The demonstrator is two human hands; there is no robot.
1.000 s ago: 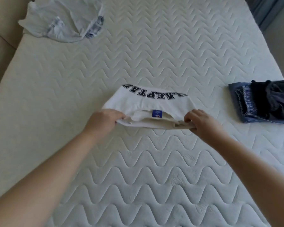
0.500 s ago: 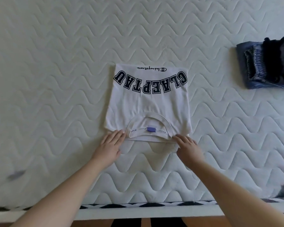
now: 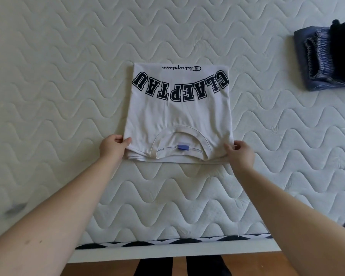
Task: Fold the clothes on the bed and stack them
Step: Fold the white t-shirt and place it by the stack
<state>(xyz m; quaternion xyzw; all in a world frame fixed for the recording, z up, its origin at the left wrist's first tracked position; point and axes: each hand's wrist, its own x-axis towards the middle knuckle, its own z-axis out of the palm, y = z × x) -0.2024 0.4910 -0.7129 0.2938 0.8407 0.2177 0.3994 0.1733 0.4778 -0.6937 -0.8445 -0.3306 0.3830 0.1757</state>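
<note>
Quilted white mattress (image 3: 68, 96); folded denim stack (image 3: 319, 60) at far right edge. Folded white T-shirt (image 3: 179, 116) lies centre. Left hand (image 3: 113, 146) and right hand (image 3: 240, 153) pinch its near corners; likely next: lift level, carry onto stack.

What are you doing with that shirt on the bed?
A person is folding laundry. The white T-shirt lies folded flat on the mattress, lettering up. The left hand and the right hand each grip a near corner of it. A stack of folded dark clothes sits off to the right, probably where this shirt goes next.
</note>
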